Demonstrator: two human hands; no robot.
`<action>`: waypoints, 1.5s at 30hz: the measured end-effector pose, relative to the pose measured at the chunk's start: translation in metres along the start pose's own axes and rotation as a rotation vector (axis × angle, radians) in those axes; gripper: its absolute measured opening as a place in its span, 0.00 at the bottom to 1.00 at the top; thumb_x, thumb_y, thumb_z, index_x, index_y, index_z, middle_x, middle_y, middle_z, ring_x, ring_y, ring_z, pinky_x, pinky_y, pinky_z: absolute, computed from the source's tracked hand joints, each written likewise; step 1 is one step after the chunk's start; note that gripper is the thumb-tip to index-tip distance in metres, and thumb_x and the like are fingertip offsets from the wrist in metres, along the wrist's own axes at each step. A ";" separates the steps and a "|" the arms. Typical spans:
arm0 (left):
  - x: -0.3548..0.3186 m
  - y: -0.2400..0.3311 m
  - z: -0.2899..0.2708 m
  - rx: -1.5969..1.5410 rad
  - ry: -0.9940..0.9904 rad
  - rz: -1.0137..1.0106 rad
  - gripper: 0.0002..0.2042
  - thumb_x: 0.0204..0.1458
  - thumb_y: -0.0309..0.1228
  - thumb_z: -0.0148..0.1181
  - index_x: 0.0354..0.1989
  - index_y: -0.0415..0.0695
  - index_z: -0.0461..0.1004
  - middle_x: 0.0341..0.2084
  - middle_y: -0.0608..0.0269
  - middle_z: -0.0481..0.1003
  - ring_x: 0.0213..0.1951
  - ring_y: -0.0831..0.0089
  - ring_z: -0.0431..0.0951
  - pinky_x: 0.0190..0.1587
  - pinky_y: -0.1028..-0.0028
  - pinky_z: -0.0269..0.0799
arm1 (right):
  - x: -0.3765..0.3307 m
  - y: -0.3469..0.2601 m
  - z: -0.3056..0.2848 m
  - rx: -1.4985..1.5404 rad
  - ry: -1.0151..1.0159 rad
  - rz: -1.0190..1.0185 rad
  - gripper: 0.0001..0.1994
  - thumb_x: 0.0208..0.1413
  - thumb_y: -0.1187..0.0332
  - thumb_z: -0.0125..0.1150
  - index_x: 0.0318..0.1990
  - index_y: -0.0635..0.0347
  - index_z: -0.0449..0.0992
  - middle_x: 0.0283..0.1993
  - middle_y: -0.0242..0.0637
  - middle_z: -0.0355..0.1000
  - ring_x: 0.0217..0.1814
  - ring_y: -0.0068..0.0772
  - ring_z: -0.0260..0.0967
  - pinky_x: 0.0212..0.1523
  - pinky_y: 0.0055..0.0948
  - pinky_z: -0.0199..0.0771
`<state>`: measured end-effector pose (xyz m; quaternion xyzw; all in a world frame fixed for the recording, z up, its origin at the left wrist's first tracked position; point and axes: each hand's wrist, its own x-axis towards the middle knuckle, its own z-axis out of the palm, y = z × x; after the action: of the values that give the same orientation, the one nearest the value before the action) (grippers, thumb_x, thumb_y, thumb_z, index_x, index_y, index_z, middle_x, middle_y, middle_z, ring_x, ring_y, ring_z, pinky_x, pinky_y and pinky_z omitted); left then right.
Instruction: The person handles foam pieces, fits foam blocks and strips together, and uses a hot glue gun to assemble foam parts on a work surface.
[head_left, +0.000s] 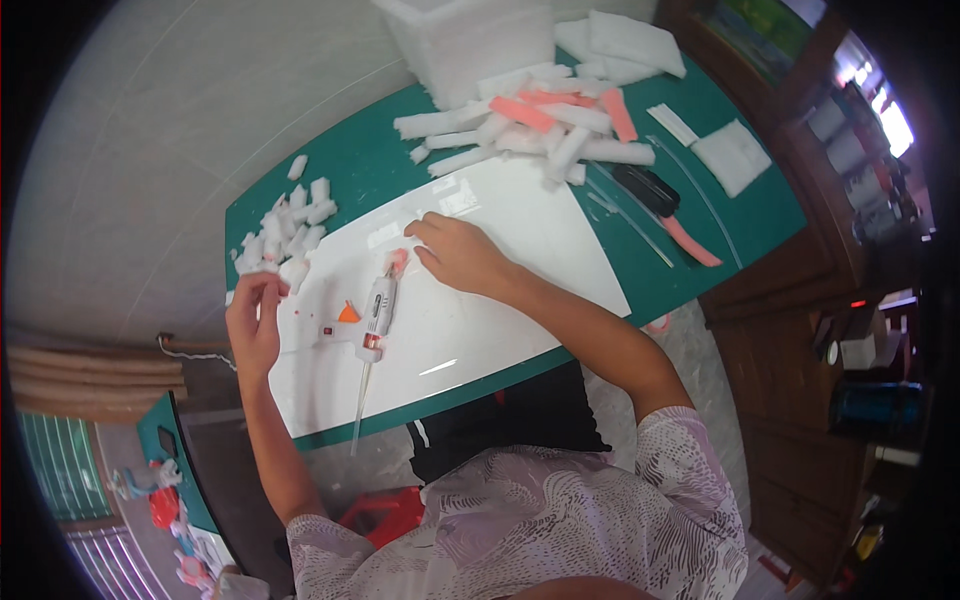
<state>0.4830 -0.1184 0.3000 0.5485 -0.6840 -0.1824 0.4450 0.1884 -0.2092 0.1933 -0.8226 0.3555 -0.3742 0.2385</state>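
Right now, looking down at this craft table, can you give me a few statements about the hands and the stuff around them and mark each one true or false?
1. The glue gun lies on the white board. True.
2. The right hand grips the glue gun. False: it rests flat on the board, just beside the nozzle.
3. The left hand is by the pile of small white foam pieces. True.
4. All foam strips at the far end are white. False: several pink strips lie among them.
5. The table is red. False: it is green.
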 end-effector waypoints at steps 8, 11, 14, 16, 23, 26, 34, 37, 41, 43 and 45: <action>0.123 0.081 0.110 0.318 -0.474 0.311 0.09 0.57 0.22 0.56 0.45 0.42 0.75 0.32 0.55 0.76 0.32 0.67 0.76 0.35 0.71 0.71 | 0.002 0.006 -0.006 -0.031 0.013 -0.002 0.07 0.57 0.71 0.56 0.42 0.61 0.74 0.41 0.45 0.73 0.43 0.50 0.74 0.45 0.44 0.76; 0.161 0.092 0.162 0.398 -0.489 0.603 0.16 0.53 0.21 0.59 0.51 0.41 0.73 0.46 0.53 0.76 0.45 0.58 0.77 0.47 0.67 0.74 | 0.006 0.013 -0.007 -0.059 0.021 0.021 0.07 0.58 0.71 0.55 0.41 0.62 0.74 0.39 0.46 0.73 0.42 0.51 0.74 0.44 0.45 0.76; 0.190 0.092 0.218 0.431 -0.476 0.712 0.19 0.52 0.21 0.60 0.54 0.43 0.72 0.54 0.54 0.73 0.53 0.55 0.74 0.54 0.62 0.71 | 0.008 0.017 -0.008 -0.067 0.007 0.048 0.09 0.57 0.71 0.55 0.44 0.62 0.76 0.41 0.44 0.74 0.44 0.49 0.74 0.46 0.43 0.76; 0.202 0.088 0.252 0.619 -0.467 0.814 0.20 0.53 0.23 0.60 0.57 0.47 0.72 0.56 0.56 0.71 0.56 0.57 0.72 0.55 0.62 0.70 | 0.008 0.020 -0.007 -0.081 0.005 0.071 0.09 0.57 0.71 0.55 0.44 0.62 0.76 0.41 0.45 0.74 0.44 0.49 0.75 0.45 0.44 0.76; 0.218 0.081 0.282 0.814 -0.561 0.846 0.17 0.54 0.26 0.59 0.53 0.48 0.73 0.52 0.58 0.75 0.52 0.60 0.76 0.51 0.64 0.71 | 0.009 0.010 -0.008 -0.137 -0.123 0.050 0.12 0.55 0.74 0.54 0.46 0.64 0.76 0.42 0.48 0.75 0.45 0.50 0.76 0.45 0.45 0.78; 0.223 0.085 0.279 0.693 -0.437 0.991 0.14 0.55 0.24 0.58 0.50 0.45 0.74 0.48 0.57 0.77 0.48 0.58 0.77 0.50 0.63 0.71 | 0.004 0.007 -0.009 -0.123 -0.157 0.031 0.13 0.53 0.76 0.54 0.46 0.64 0.77 0.43 0.48 0.75 0.47 0.49 0.76 0.46 0.44 0.78; 0.204 0.085 0.253 0.179 -0.113 0.565 0.12 0.61 0.25 0.53 0.50 0.38 0.74 0.43 0.49 0.79 0.43 0.57 0.80 0.47 0.67 0.74 | 0.003 0.007 -0.008 -0.162 -0.179 -0.056 0.10 0.52 0.76 0.55 0.42 0.65 0.77 0.41 0.47 0.75 0.45 0.49 0.76 0.45 0.43 0.77; 0.176 0.073 0.224 -0.054 -0.056 0.351 0.13 0.63 0.29 0.53 0.51 0.36 0.73 0.40 0.52 0.80 0.40 0.65 0.81 0.45 0.71 0.74 | 0.012 0.006 0.003 -0.159 -0.013 -0.070 0.12 0.54 0.73 0.56 0.45 0.64 0.76 0.41 0.48 0.75 0.43 0.51 0.76 0.44 0.44 0.77; 0.097 0.080 0.166 0.086 -0.071 0.284 0.13 0.61 0.28 0.54 0.51 0.36 0.73 0.38 0.51 0.79 0.37 0.66 0.80 0.42 0.71 0.75 | 0.013 0.001 -0.002 0.253 0.253 0.147 0.15 0.57 0.66 0.60 0.49 0.65 0.73 0.39 0.50 0.75 0.39 0.57 0.74 0.40 0.48 0.73; 0.047 0.091 0.137 0.237 -0.050 0.248 0.13 0.60 0.27 0.55 0.51 0.37 0.73 0.40 0.49 0.78 0.38 0.60 0.81 0.42 0.69 0.75 | 0.017 -0.002 -0.009 0.404 0.181 0.148 0.15 0.57 0.68 0.61 0.50 0.65 0.73 0.36 0.46 0.76 0.30 0.43 0.75 0.34 0.37 0.74; 0.002 0.085 0.109 0.260 0.007 0.138 0.13 0.60 0.26 0.55 0.52 0.37 0.72 0.42 0.49 0.78 0.39 0.56 0.81 0.43 0.66 0.76 | 0.013 -0.024 -0.008 0.775 0.191 0.090 0.13 0.57 0.70 0.60 0.49 0.64 0.75 0.34 0.38 0.75 0.31 0.30 0.75 0.34 0.31 0.74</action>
<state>0.3451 -0.1177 0.3049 0.5537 -0.7364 -0.0595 0.3842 0.1978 -0.2053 0.2200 -0.6170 0.2444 -0.5443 0.5131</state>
